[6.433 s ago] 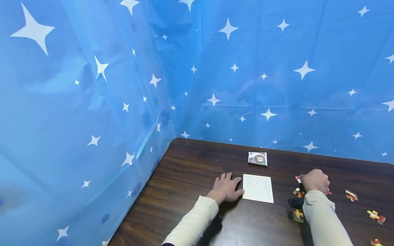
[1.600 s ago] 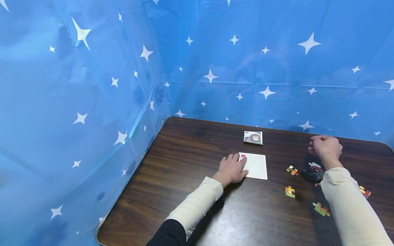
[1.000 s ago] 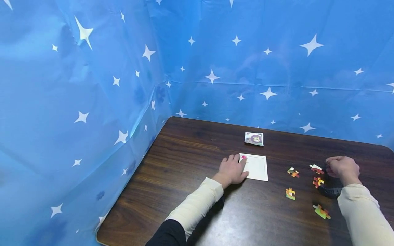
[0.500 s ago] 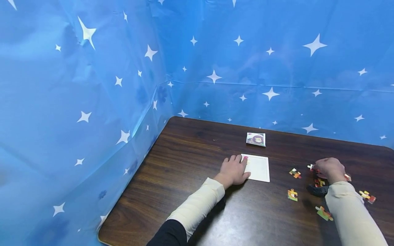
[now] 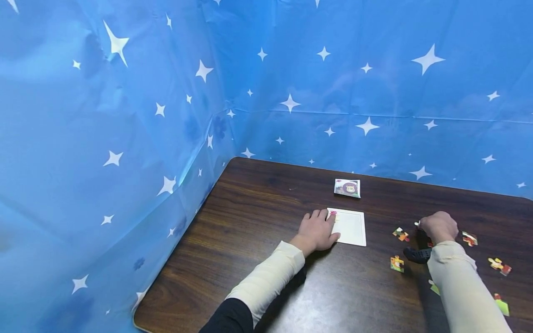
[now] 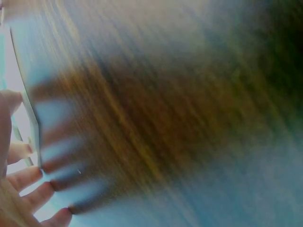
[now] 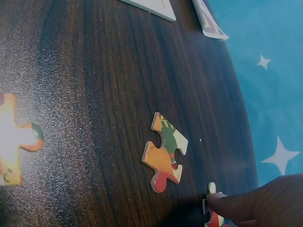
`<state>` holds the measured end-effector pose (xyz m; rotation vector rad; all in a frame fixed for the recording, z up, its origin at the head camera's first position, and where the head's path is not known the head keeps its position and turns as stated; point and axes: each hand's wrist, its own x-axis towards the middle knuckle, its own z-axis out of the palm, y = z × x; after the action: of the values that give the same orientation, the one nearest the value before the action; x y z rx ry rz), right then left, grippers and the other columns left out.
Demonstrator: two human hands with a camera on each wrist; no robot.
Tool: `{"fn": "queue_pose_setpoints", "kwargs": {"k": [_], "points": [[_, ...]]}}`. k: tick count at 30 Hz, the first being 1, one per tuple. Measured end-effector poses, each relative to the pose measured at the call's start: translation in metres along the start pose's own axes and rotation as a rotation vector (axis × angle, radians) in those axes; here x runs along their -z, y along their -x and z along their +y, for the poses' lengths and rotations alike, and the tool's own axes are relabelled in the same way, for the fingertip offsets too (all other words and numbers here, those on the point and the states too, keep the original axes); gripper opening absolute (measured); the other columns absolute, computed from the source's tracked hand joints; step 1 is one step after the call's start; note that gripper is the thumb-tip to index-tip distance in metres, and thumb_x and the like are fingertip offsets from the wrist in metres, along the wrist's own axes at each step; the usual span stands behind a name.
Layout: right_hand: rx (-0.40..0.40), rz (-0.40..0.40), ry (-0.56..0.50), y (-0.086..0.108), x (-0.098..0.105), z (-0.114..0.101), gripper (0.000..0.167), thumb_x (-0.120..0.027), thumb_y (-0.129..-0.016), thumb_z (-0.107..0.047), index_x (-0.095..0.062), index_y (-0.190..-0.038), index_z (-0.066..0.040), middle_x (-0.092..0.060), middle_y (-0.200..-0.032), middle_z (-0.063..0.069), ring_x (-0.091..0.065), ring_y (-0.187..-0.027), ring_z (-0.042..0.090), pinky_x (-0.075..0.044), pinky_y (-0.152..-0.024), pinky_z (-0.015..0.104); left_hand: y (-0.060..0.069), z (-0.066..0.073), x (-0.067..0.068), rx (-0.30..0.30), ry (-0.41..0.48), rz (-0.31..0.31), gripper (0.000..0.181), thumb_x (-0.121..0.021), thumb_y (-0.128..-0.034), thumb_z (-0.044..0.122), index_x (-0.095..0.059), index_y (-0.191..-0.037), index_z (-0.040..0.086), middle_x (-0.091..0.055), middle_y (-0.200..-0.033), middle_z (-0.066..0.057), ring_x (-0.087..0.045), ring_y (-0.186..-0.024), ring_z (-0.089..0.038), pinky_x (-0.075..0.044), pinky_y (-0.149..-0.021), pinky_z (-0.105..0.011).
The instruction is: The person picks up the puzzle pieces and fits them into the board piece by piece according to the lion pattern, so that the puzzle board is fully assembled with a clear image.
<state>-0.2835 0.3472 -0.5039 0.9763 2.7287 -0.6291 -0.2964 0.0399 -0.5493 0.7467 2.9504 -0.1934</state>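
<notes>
My left hand (image 5: 317,232) lies with fingers spread over the left edge of a white puzzle tray (image 5: 351,231). In the left wrist view, the left hand (image 6: 23,189) shows fingertips at the tray's edge. A pink-marked puzzle piece (image 5: 333,213) sits in the tray's upper left corner, partly covered by the fingers. At the right, my right hand (image 5: 439,226) is curled low over the table. In the right wrist view its thumb (image 7: 232,203) pinches a white-and-red puzzle piece (image 7: 215,219); the other fingers are mostly hidden.
Loose puzzle pieces lie around the right hand, including an orange-green one (image 7: 165,151), a yellow-orange one (image 5: 397,264) and a red one (image 5: 470,238). A lion picture card (image 5: 347,188) lies behind the tray. Blue star-printed cloth (image 5: 291,138) hangs along the table's far side.
Since the oldest frame, the pink-marked piece has appeared in the tray. Over the last second my right hand has moved left onto the white-and-red piece. My left hand stays at the tray.
</notes>
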Motion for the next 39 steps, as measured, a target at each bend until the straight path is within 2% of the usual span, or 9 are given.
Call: {"fn": "queue_pose_setpoints", "kwargs": {"k": [5,9,15,18,21,23,26,29,39], "points": [[0.0,-0.039,-0.033,0.0,0.001,-0.001,0.036,-0.056,-0.094,-0.022,-0.063,-0.093,0.013,-0.058,-0.08,0.022,-0.057,-0.079,0.036,-0.048,-0.063,0.042,-0.001,0.001,0.001,0.003,0.001,-0.006,0.067,-0.04,-0.1014,0.063,-0.033,-0.159,0.03,-0.043,-0.155,0.002,-0.043,-0.141,-0.017,-0.042,-0.109,-0.04],[0.036,0.033,-0.071,-0.002,-0.003,0.0,0.029,-0.047,-0.093,-0.015,-0.062,-0.082,0.008,-0.06,-0.078,0.023,-0.058,-0.081,0.039,-0.05,-0.068,0.046,-0.003,0.001,-0.001,0.006,0.016,-0.018,0.068,-0.04,-0.1014,0.063,-0.032,-0.16,0.03,-0.041,-0.157,0.002,-0.042,-0.142,-0.018,-0.041,-0.11,-0.041],[0.091,0.106,-0.227,-0.006,-0.008,0.005,0.036,-0.044,-0.093,-0.008,-0.065,-0.118,0.007,-0.062,-0.127,0.03,-0.048,-0.122,0.052,-0.039,-0.097,0.057,0.0,0.003,-0.001,0.005,0.029,-0.025,0.067,-0.041,-0.1012,0.062,-0.032,-0.159,0.03,-0.04,-0.158,0.003,-0.041,-0.143,-0.018,-0.04,-0.111,-0.041],[0.038,0.077,-0.443,-0.011,-0.008,0.008,0.041,-0.045,-0.092,-0.003,-0.065,-0.127,0.003,-0.069,-0.105,0.024,-0.06,-0.108,0.038,-0.047,-0.09,0.046,0.0,0.002,-0.002,0.005,0.021,-0.015,0.067,-0.041,-0.1014,0.062,-0.033,-0.159,0.03,-0.041,-0.158,0.003,-0.042,-0.143,-0.017,-0.041,-0.11,-0.04],[-0.026,-0.011,-0.698,-0.015,-0.009,0.007,0.043,-0.049,-0.096,0.001,-0.059,-0.138,0.001,-0.064,-0.074,-0.005,-0.066,-0.075,0.01,-0.054,-0.07,0.027,-0.002,0.002,-0.002,0.008,0.024,-0.009,0.067,-0.041,-0.1014,0.062,-0.033,-0.159,0.03,-0.041,-0.157,0.003,-0.042,-0.142,-0.017,-0.041,-0.11,-0.04],[-0.055,-0.074,-0.822,-0.015,-0.012,0.005,0.047,-0.05,-0.099,0.001,-0.053,-0.145,-0.002,-0.055,-0.071,-0.018,-0.061,-0.06,-0.001,-0.055,-0.061,0.021,-0.003,0.001,-0.003,0.01,0.029,-0.01,0.067,-0.041,-0.1014,0.062,-0.032,-0.16,0.03,-0.041,-0.157,0.003,-0.042,-0.142,-0.017,-0.04,-0.11,-0.04],[-0.057,-0.14,-0.934,-0.012,-0.019,-0.003,0.049,-0.047,-0.101,0.002,-0.047,-0.15,-0.002,-0.056,-0.085,-0.014,-0.06,-0.063,-0.003,-0.056,-0.063,0.018,-0.004,0.001,-0.002,0.013,0.023,-0.009,0.067,-0.041,-0.1015,0.062,-0.032,-0.16,0.03,-0.041,-0.156,0.002,-0.042,-0.142,-0.018,-0.041,-0.11,-0.041],[-0.037,-0.161,-0.96,-0.007,-0.027,-0.015,0.047,-0.048,-0.102,0.001,-0.049,-0.149,-0.003,-0.056,-0.095,-0.008,-0.06,-0.069,-0.002,-0.056,-0.066,0.017,-0.005,0.0,-0.002,0.008,0.02,-0.007,0.068,-0.041,-0.1012,0.063,-0.032,-0.16,0.029,-0.042,-0.156,0.002,-0.042,-0.141,-0.018,-0.042,-0.109,-0.041],[0.096,-0.221,-0.99,0.02,-0.056,-0.065,0.042,-0.048,-0.102,0.003,-0.051,-0.144,0.004,-0.061,-0.095,0.0,-0.062,-0.07,0.001,-0.058,-0.068,0.018,-0.004,0.0,-0.002,0.016,0.009,0.017,0.068,-0.043,-0.0998,0.064,-0.036,-0.158,0.03,-0.045,-0.153,0.004,-0.045,-0.139,-0.016,-0.042,-0.107,-0.039]]}}
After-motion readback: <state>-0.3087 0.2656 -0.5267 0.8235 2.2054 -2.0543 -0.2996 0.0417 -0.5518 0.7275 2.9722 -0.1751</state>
